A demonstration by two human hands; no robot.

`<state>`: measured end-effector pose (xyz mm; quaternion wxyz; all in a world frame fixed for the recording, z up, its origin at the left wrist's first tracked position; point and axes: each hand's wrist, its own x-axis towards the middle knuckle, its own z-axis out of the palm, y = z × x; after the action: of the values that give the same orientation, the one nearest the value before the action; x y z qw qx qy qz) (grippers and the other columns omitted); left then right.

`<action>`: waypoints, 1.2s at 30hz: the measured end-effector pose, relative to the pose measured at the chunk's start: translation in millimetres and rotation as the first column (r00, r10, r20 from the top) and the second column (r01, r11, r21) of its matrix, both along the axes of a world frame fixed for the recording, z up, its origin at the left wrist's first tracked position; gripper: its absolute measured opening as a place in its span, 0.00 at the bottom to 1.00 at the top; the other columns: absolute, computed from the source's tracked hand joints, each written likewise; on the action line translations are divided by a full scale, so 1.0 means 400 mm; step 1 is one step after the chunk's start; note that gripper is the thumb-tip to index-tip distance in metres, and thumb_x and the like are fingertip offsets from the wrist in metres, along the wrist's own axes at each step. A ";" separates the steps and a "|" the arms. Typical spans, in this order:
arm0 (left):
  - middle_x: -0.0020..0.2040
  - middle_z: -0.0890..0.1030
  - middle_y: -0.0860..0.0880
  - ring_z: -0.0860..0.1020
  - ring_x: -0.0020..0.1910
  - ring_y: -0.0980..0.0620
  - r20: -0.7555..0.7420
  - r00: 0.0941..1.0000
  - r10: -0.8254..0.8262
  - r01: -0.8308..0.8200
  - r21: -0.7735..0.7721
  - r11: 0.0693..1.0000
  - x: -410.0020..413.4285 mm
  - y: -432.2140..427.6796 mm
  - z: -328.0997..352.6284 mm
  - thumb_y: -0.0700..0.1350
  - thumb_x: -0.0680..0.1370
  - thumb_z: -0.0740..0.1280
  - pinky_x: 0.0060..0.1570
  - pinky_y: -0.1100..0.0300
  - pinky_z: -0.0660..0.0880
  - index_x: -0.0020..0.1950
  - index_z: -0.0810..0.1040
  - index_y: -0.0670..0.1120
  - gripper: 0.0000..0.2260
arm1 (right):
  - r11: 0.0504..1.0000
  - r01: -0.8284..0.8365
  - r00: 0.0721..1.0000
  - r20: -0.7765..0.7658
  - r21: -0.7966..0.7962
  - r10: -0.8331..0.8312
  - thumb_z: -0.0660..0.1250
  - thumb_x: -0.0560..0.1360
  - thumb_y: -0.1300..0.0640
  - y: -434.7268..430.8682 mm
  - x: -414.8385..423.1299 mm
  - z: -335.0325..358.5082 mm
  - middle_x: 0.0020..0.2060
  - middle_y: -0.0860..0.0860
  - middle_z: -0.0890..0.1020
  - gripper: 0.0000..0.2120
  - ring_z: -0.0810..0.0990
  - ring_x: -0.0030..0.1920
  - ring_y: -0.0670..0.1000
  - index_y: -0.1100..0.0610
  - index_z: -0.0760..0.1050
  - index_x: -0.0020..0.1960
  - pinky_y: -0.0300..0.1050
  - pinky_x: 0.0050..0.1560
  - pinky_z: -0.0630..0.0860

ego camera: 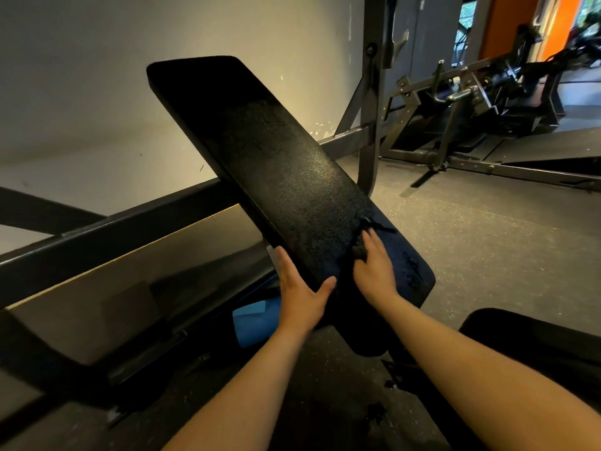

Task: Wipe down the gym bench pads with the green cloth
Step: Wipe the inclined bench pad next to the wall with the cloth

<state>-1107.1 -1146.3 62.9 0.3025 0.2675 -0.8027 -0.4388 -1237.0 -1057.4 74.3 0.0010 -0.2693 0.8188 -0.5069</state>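
Note:
A long black inclined back pad (260, 148) of a gym bench runs from upper left down to the centre. Its lower end is worn and torn, with dark blue showing. My left hand (300, 289) holds the pad's lower left edge, thumb on top and fingers along the side. My right hand (374, 265) lies on the pad's lower end and grips a dark bunched cloth (359, 247), which looks almost black in this dim light. Most of the cloth is hidden under the hand.
A second black pad (533, 340) sits at the lower right. A blue object (257, 323) lies under the bench. Dark frame bars (107, 222) cross the left side before a pale wall. Other gym machines (471, 102) stand at the upper right on speckled rubber floor (487, 242).

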 end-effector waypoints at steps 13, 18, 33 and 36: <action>0.82 0.43 0.51 0.46 0.81 0.53 -0.039 0.996 -0.079 0.079 0.002 0.997 -0.002 -0.017 -0.025 0.46 0.79 0.70 0.79 0.50 0.48 0.81 0.37 0.54 0.46 | 0.880 -0.452 0.850 -0.228 0.148 0.475 0.62 0.76 0.69 -0.030 0.062 0.005 0.78 0.49 0.59 0.31 0.49 0.77 0.43 0.54 0.63 0.77 0.44 0.78 0.43; 0.82 0.40 0.49 0.42 0.80 0.51 0.093 0.996 0.007 -0.003 -0.036 0.999 0.033 0.061 -0.005 0.46 0.81 0.66 0.74 0.61 0.44 0.81 0.38 0.48 0.41 | 0.959 -0.227 0.969 -0.064 0.172 0.241 0.62 0.77 0.68 0.163 0.113 -0.104 0.77 0.48 0.61 0.29 0.55 0.78 0.47 0.50 0.66 0.75 0.41 0.77 0.47; 0.59 0.80 0.47 0.78 0.59 0.48 -0.083 0.992 -0.094 0.108 0.193 0.975 -0.003 0.228 0.078 0.41 0.80 0.65 0.60 0.50 0.76 0.67 0.74 0.49 0.15 | 0.846 -0.010 0.728 0.576 -0.534 0.372 0.67 0.75 0.59 0.238 0.152 0.128 0.58 0.55 0.78 0.20 0.78 0.57 0.52 0.51 0.70 0.67 0.46 0.53 0.76; 0.51 0.82 0.50 0.80 0.53 0.50 -0.073 0.995 -0.064 0.078 0.203 0.976 -0.047 0.246 0.074 0.46 0.82 0.64 0.49 0.56 0.77 0.60 0.78 0.48 0.08 | 0.896 -0.030 0.818 0.505 -0.442 0.277 0.70 0.76 0.56 0.258 0.105 0.089 0.55 0.55 0.78 0.20 0.80 0.53 0.51 0.49 0.65 0.63 0.44 0.50 0.77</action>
<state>-1125.9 -1048.0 92.5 0.2838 0.2538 -0.7516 -0.5386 -1195.1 -954.1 109.8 0.2236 -0.1709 0.6310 -0.7229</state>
